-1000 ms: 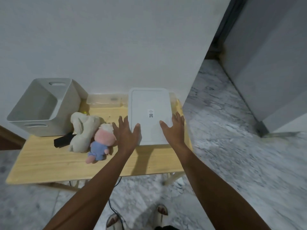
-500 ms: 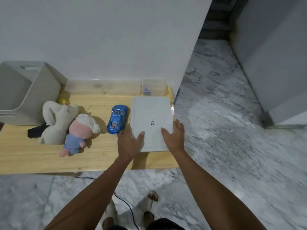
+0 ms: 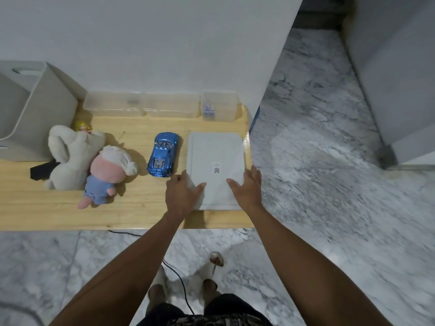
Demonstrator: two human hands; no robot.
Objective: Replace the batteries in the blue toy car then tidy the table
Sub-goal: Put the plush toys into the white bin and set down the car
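The blue toy car (image 3: 163,157) stands on the wooden table (image 3: 131,215), nose pointing to the wall. Just right of it a flat white lid (image 3: 215,156) with a small QR label lies at the table's right end. My left hand (image 3: 180,194) grips the lid's near left corner, thumb on top. At the near right edge my right hand (image 3: 247,187) holds the lid, thumb on its top face and fingers along the side. Neither hand touches the car.
Clear plastic boxes (image 3: 141,104) line the wall, and a smaller one (image 3: 219,105) holds something blue. A grey bin (image 3: 35,102) stands at far left. A white plush (image 3: 70,156), a pink plush (image 3: 106,172) and a black object (image 3: 41,170) lie left of the car.
The lid, held up near the wall a second ago and hiding the car, has come down and right to the table's right end. The car now shows beside it.
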